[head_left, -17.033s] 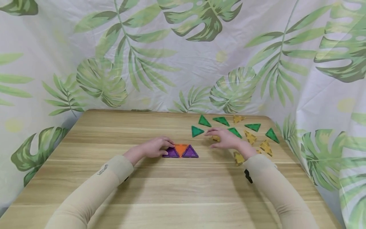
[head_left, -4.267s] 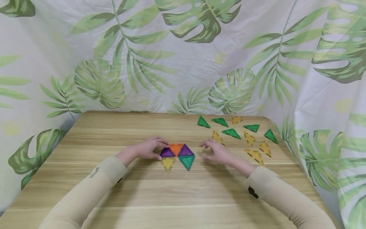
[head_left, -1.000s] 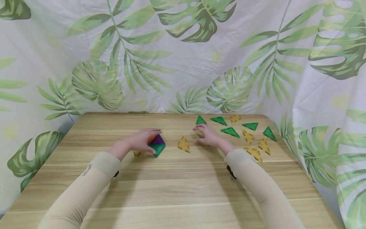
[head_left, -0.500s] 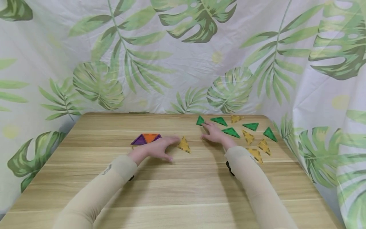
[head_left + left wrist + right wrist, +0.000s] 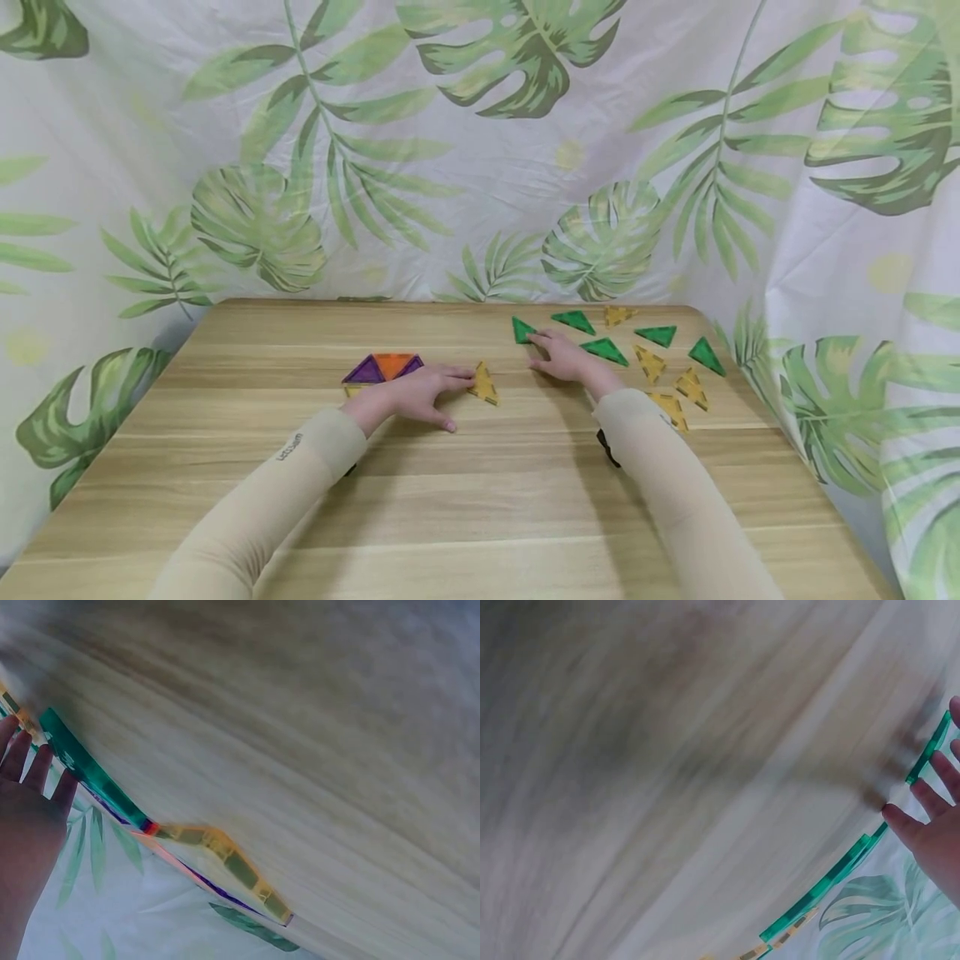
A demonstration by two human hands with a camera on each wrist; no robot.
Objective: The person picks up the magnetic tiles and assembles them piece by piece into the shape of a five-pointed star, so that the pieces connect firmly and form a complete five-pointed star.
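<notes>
In the head view, my left hand (image 5: 422, 395) lies low over the table with fingers extended, its fingertips touching a yellow triangle magnetic tile (image 5: 485, 387). Behind that hand sits a joined group: a purple triangle tile (image 5: 363, 370), an orange one (image 5: 393, 364), a second purple one (image 5: 412, 366) and a yellow one (image 5: 352, 389). A teal triangle tile (image 5: 94, 772) of this group is covered by the hand in the head view but shows in the left wrist view. My right hand (image 5: 564, 358) touches a green triangle tile (image 5: 522, 330) with its fingertips.
Loose green tiles (image 5: 604, 351) and yellow tiles (image 5: 650, 363) lie scattered at the back right of the wooden table (image 5: 480, 517). A leaf-print curtain (image 5: 480, 150) hangs behind the table's far edge.
Yellow and teal tiles have joined the purple-orange row, which slid left. A yellow tile came to the middle, and my left hand moved onto it. My right hand reached a green tile and drew it slightly nearer.
</notes>
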